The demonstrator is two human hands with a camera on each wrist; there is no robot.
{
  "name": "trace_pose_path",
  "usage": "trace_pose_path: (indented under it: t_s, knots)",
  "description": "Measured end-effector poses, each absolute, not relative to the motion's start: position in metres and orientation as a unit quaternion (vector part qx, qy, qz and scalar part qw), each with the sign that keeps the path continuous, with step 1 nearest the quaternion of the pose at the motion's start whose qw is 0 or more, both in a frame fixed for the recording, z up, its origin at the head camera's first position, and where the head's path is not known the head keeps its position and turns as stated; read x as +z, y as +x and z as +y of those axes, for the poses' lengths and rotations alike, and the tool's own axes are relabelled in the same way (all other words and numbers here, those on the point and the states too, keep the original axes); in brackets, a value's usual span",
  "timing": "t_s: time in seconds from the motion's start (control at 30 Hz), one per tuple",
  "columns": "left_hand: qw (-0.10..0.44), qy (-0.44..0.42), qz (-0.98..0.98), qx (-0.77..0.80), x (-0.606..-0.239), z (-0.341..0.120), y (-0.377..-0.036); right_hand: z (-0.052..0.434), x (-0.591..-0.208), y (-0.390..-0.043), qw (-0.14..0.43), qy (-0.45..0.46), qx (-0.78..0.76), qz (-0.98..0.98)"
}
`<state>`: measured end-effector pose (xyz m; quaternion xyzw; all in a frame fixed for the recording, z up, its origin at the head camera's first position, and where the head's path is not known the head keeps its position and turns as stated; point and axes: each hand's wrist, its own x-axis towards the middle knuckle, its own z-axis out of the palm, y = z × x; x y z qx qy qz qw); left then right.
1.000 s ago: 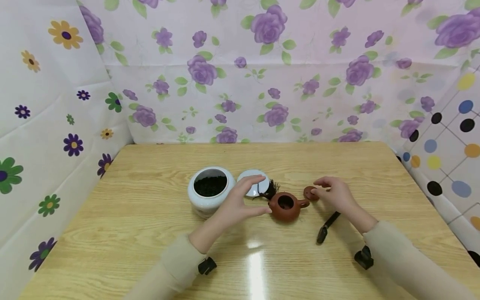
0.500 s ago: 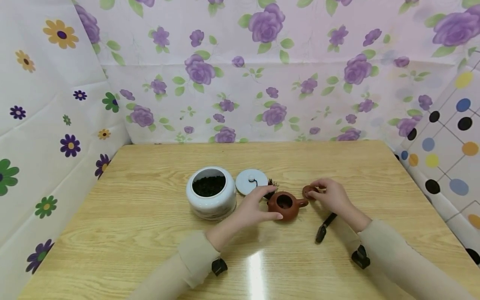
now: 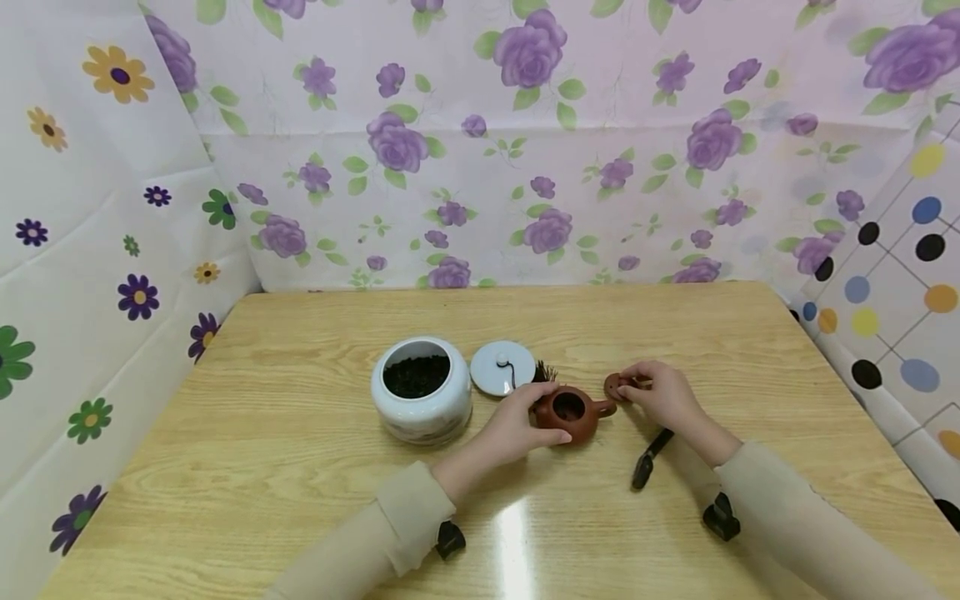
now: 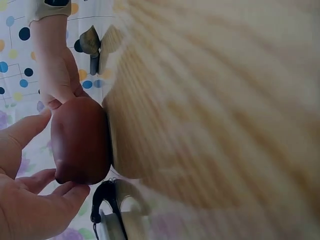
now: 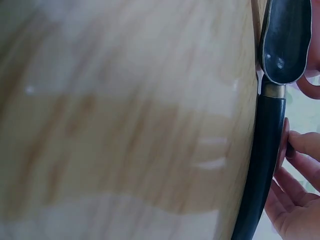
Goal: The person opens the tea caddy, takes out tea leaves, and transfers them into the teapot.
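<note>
A small reddish-brown clay teapot (image 3: 577,427) stands uncovered on the wooden table, its handle to the right. My left hand (image 3: 516,427) grips its spout side, thumb in front and fingers behind; the left wrist view shows fingers against the teapot (image 4: 82,142). With thumb and fingertips, my right hand (image 3: 666,398) pinches the teapot's round lid (image 3: 615,386), low over the table just beyond the handle. In the right wrist view the lid (image 5: 283,142) is seen edge-on in the fingers, partly hidden behind a dark scoop's handle.
Left of the teapot is a white jar (image 3: 422,417) of dark tea leaves. Its pale lid (image 3: 501,368), with a dark cord and tassel (image 3: 546,372), lies behind my left hand. The dark scoop (image 3: 647,467) lies in front of my right hand on the table (image 3: 300,467).
My left hand has moved right from beside the jar and closed round the teapot. My right hand, near the lid at first, now pinches it; the lid has hardly moved.
</note>
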<state>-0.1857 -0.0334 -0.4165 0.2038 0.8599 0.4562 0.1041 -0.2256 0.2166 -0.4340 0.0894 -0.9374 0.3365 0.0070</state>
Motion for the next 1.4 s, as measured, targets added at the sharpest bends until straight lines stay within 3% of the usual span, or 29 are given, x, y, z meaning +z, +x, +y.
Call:
trace_pose_path:
  t_s: [0.6,1.4]
  knots:
    - [0.122,0.173,0.858,0.468,-0.419,-0.029,-0.188,0.220,-0.433,-0.222,0.016,0.082,0.343,-0.936]
    - [0.134,0.164,0.840,0.500,-0.422,-0.030,-0.193,0.209,-0.398,-0.213,0.029,0.088,0.372,-0.923]
